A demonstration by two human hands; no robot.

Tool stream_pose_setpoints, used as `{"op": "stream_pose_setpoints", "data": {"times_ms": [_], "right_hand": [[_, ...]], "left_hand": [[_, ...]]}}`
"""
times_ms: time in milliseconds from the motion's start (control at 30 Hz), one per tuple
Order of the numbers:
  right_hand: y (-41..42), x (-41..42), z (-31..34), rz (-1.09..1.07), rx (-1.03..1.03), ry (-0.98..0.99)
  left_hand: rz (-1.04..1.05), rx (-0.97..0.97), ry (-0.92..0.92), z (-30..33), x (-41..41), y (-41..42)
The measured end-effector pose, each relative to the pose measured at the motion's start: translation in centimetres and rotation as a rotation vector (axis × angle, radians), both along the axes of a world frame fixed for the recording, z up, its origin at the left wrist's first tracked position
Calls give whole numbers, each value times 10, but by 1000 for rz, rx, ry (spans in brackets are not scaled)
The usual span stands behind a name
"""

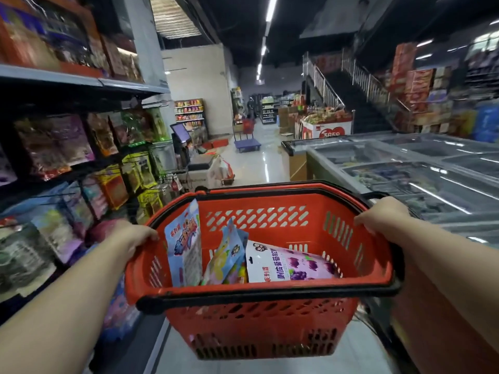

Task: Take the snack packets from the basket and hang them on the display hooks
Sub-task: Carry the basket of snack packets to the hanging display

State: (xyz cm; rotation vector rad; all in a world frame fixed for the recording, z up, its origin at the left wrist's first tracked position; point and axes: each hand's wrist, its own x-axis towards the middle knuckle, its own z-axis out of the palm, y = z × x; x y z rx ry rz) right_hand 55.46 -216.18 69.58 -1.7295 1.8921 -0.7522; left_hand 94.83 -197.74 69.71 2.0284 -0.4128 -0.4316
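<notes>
I hold a red plastic basket (270,314) with a black rim up in front of me. My left hand (132,236) grips its left rim and my right hand (383,215) grips its right rim. Inside stand a blue snack packet (183,247) against the left wall, a light blue and yellow packet (226,255) in the middle, and a white and purple grape packet (291,265) lying to the right. The display hooks (135,174) with hanging snack bags are on the shelving to my left.
Shelves full of snack packets (54,147) line the left side. A glass-topped chest freezer (405,163) runs along the right. The aisle floor (259,163) ahead leads to a blue flat trolley (247,144), a till screen (181,133) and a staircase (351,98).
</notes>
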Motion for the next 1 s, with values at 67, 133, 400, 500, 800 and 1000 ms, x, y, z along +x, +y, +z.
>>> {"op": "stream_pose_setpoints", "data": {"times_ms": [67, 133, 400, 500, 800, 1000], "right_hand": [[-58, 23, 0, 35, 2, 0], [-113, 45, 0, 69, 22, 4], [-294, 152, 6, 139, 13, -1], [-357, 204, 4, 170, 8, 6], [-520, 351, -17, 219, 37, -32], [-622, 446, -23, 325, 47, -11]], "left_hand": [[43, -2, 21, -8, 23, -47], [83, 21, 9, -10, 44, -90], [178, -50, -11, -7, 131, -243], [210, -34, 4, -15, 181, -297], [281, -48, 5, -27, 307, -441], [397, -71, 56, -36, 357, -497]]}}
